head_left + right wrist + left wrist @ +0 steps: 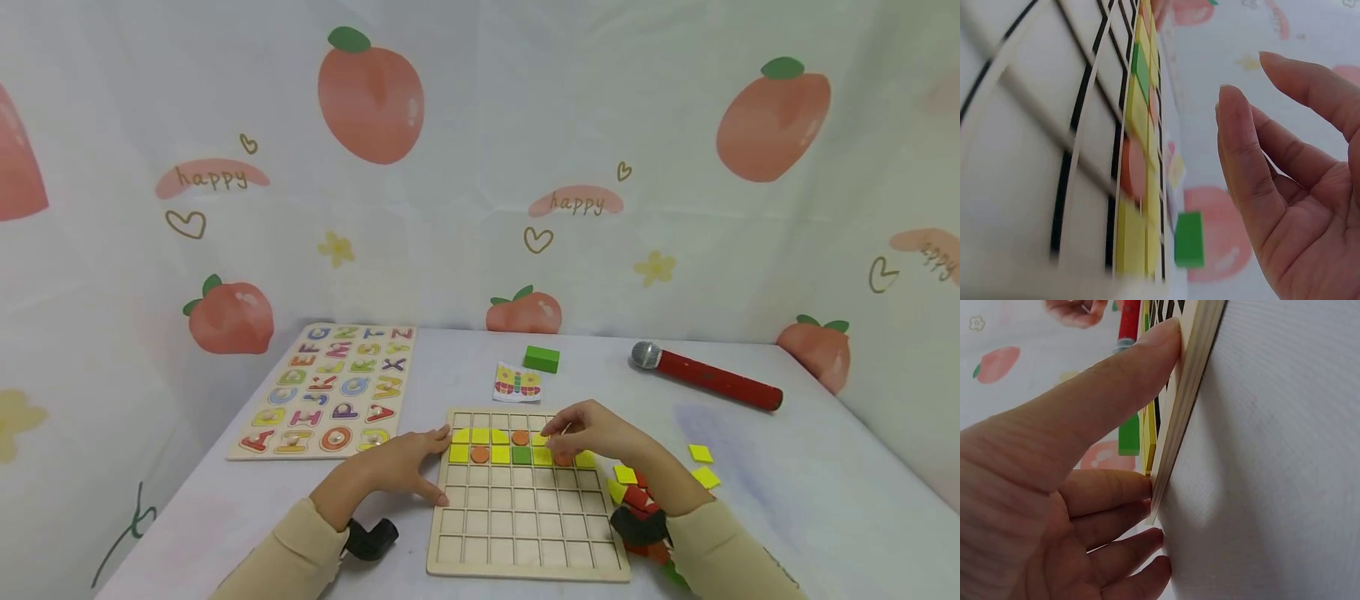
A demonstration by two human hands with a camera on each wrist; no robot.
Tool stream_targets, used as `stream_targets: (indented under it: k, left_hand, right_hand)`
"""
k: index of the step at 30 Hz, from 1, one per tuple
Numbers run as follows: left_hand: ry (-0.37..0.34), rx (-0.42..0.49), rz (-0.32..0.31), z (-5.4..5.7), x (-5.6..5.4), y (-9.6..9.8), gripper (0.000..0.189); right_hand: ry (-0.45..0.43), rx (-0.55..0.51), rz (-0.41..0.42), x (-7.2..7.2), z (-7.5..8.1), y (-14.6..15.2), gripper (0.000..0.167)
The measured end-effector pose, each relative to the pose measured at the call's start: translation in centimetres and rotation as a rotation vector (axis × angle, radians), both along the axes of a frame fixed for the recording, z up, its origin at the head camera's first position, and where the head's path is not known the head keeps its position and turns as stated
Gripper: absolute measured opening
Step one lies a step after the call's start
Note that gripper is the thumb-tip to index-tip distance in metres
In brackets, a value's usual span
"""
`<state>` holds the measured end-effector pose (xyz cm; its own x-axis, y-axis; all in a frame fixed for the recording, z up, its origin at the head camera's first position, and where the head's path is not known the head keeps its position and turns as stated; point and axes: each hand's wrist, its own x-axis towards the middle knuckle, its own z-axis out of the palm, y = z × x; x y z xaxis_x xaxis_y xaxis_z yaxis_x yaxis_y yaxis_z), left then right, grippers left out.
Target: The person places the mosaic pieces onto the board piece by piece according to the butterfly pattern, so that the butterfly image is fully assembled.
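A wooden grid board (525,565) lies on the table, with yellow, orange and green tiles in its two rows nearest the top edge. My left hand (397,467) touches the board's left side, its thumb (1160,347) against the edge and its other fingers spread further up. Above the upper right of the grid hovers my right hand (596,432). In the right wrist view its thumb and fingers are apart and hold nothing. A green tile (521,455) sits between yellow ones, and an orange disc (1133,167) shows close by in the right wrist view.
Behind the board lie a butterfly pattern card (517,383) and a green block (542,358). An alphabet puzzle (330,392) is at the left, a red microphone (708,377) at the back right. Loose red tiles (640,498) and yellow tiles (701,453) lie beside my right forearm.
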<state>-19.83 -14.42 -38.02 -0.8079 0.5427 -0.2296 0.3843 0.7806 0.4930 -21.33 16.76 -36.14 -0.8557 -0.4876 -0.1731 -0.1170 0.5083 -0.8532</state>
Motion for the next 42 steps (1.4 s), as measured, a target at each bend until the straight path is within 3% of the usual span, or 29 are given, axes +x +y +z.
stream_targets:
  k: [10,19,29,42]
  left_hand:
    - [-0.006,-0.005,0.011,0.0,0.0,0.0,0.091]
    - [-0.003,-0.002,0.002,0.1,-0.1,0.1,0.092]
    - [-0.004,0.002,0.008,0.2,0.0,0.0,0.091]
    - [0.005,-0.006,0.005,0.0,0.0,0.0,0.092]
  right_hand:
    - [-0.011,0.056,-0.072,1.4,-0.5,4.5,0.034]
    - [-0.031,0.130,-0.053,1.9,-1.7,6.8,0.026]
    - [0.044,0.195,0.083,1.6,-2.4,7.3,0.029]
    - [0.023,0.116,0.163,1.5,-2.6,7.8,0.025]
